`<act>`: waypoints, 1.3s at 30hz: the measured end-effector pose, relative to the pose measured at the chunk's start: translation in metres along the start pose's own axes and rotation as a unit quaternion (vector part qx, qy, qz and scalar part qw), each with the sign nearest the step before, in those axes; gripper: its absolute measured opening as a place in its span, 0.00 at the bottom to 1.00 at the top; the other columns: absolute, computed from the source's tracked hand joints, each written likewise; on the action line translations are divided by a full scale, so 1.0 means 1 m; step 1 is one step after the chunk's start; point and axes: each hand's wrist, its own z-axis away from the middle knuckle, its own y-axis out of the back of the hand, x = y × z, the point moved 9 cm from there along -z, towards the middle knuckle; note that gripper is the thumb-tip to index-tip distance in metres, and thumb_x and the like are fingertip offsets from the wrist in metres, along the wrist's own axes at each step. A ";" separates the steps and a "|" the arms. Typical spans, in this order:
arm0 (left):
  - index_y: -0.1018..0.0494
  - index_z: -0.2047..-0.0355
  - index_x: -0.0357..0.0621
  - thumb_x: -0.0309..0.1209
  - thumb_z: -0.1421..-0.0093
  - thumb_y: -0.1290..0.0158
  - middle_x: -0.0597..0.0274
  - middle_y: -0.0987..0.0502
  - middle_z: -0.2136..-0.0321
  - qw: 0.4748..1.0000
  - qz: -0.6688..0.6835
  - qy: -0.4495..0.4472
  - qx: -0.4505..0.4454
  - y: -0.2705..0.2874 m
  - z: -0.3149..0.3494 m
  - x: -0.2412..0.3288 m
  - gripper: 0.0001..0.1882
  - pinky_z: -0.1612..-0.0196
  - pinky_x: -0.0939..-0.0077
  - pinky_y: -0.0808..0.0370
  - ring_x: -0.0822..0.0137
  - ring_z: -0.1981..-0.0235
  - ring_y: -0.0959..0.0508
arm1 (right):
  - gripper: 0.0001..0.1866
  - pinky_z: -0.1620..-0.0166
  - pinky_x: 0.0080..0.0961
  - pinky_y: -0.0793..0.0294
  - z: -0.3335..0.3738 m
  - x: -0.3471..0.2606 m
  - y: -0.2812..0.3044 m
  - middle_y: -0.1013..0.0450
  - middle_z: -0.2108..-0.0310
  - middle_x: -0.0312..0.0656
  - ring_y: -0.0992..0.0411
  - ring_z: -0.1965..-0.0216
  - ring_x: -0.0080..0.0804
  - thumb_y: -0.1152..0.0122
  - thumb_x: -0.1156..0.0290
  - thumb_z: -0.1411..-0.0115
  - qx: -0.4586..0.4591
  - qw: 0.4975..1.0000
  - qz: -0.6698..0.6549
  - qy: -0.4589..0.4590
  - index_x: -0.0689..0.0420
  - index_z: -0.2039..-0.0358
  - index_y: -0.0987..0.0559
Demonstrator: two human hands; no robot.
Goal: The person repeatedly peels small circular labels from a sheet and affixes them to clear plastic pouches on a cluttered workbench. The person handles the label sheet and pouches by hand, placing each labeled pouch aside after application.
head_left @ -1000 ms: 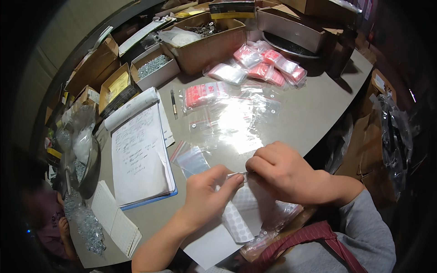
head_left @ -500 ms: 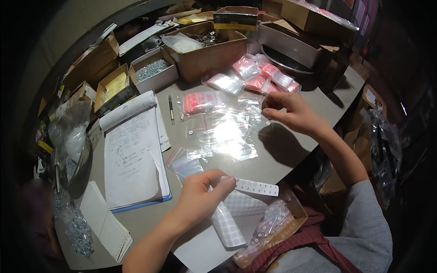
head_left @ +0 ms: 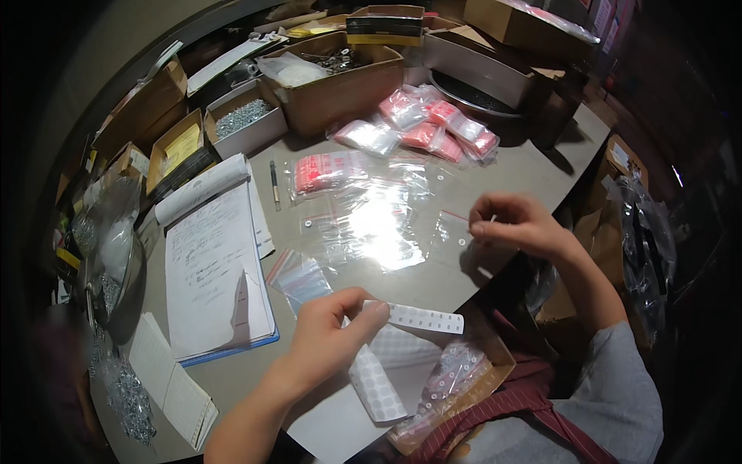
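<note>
1. By the near edge of the bench (head_left: pixel 533 174), the dotted sticker sheet (head_left: pixel 376 390) curls below the left hand (head_left: pixel 332 329), whose thumb and fingers pinch its folded strip.
2. Near the right edge, the right hand (head_left: pixel 510 224) is half curled beside a small clear bag (head_left: pixel 450 233); I cannot tell whether it grips anything.
3. Toward the middle, more clear bags (head_left: pixel 382 220) overlap.
4. Left of them lie a pen (head_left: pixel 274 185) and a notepad (head_left: pixel 209 271).
5. Along the far edge stands a brown carton (head_left: pixel 340 100).
</note>
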 end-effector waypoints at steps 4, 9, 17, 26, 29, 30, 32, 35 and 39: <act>0.19 0.61 0.34 0.36 0.33 0.40 0.68 0.21 0.75 1.000 -0.004 -0.001 -0.005 0.001 -0.001 0.000 0.14 0.68 0.81 0.30 0.79 0.73 0.26 | 0.15 0.57 0.32 0.25 -0.026 -0.005 -0.003 0.22 0.69 0.44 0.24 0.65 0.32 0.37 0.65 0.40 -0.048 0.978 0.202 0.028 0.66 0.61 0.21; 0.19 0.61 0.34 0.36 0.33 0.40 0.67 0.21 0.76 1.000 -0.024 -0.015 -0.002 0.000 0.000 0.006 0.14 0.68 0.80 0.30 0.79 0.73 0.26 | 0.16 0.55 0.44 0.25 -0.039 -0.008 -0.022 0.22 0.65 0.57 0.23 0.61 0.56 0.37 0.67 0.45 -0.040 0.928 0.368 0.045 0.67 0.62 0.21; 0.19 0.65 0.34 0.37 0.33 0.40 0.67 0.21 0.76 0.999 -0.044 -0.022 -0.004 0.000 0.002 0.007 0.14 0.68 0.79 0.29 0.78 0.73 0.26 | 0.13 0.62 0.42 0.23 -0.038 -0.033 -0.042 0.20 0.66 0.49 0.20 0.64 0.48 0.34 0.61 0.37 -0.020 0.863 0.494 0.098 0.56 0.57 0.18; 0.19 0.64 0.35 0.36 0.33 0.41 0.66 0.21 0.77 0.997 -0.062 -0.037 -0.015 -0.002 0.001 0.006 0.14 0.68 0.79 0.29 0.78 0.73 0.26 | 0.14 0.65 0.38 0.24 -0.014 -0.050 -0.089 0.21 0.65 0.46 0.21 0.67 0.44 0.36 0.67 0.36 -0.195 0.885 0.379 0.188 0.59 0.53 0.19; 0.20 0.64 0.35 0.36 0.32 0.42 0.66 0.22 0.77 0.997 -0.068 -0.041 -0.020 -0.004 0.001 0.006 0.14 0.69 0.79 0.29 0.78 0.74 0.25 | 0.11 0.62 0.38 0.25 -0.038 -0.059 -0.089 0.23 0.65 0.46 0.22 0.67 0.46 0.37 0.69 0.37 -0.151 0.918 0.264 0.254 0.60 0.56 0.20; 0.20 0.64 0.35 0.36 0.32 0.42 0.67 0.22 0.77 0.996 -0.076 -0.043 -0.025 -0.005 0.000 0.007 0.13 0.69 0.78 0.29 0.77 0.74 0.25 | 0.09 0.62 0.40 0.25 -0.045 -0.055 -0.093 0.23 0.65 0.48 0.23 0.66 0.50 0.37 0.71 0.38 -0.183 0.932 0.236 0.207 0.60 0.59 0.22; 0.20 0.64 0.35 0.35 0.32 0.43 0.67 0.22 0.78 0.995 -0.084 -0.040 -0.033 -0.007 0.002 0.008 0.13 0.70 0.78 0.29 0.77 0.74 0.26 | 0.09 0.62 0.41 0.26 -0.049 -0.056 -0.103 0.23 0.64 0.48 0.23 0.64 0.51 0.37 0.71 0.39 -0.192 0.930 0.274 0.151 0.61 0.60 0.23; 0.21 0.64 0.35 0.34 0.32 0.44 0.67 0.23 0.78 0.995 -0.086 -0.033 -0.039 -0.007 0.004 0.008 0.12 0.70 0.78 0.29 0.77 0.75 0.26 | 0.08 0.63 0.43 0.25 -0.044 -0.063 -0.123 0.23 0.64 0.48 0.24 0.64 0.53 0.41 0.74 0.39 -0.182 0.894 0.380 0.153 0.61 0.61 0.28; 0.21 0.63 0.34 0.34 0.32 0.44 0.68 0.24 0.78 0.993 -0.091 -0.051 -0.051 -0.009 0.003 0.009 0.13 0.70 0.78 0.29 0.77 0.75 0.27 | 0.09 0.60 0.44 0.24 -0.038 -0.061 -0.129 0.25 0.63 0.48 0.24 0.64 0.53 0.41 0.72 0.39 -0.107 0.848 0.466 0.227 0.59 0.61 0.29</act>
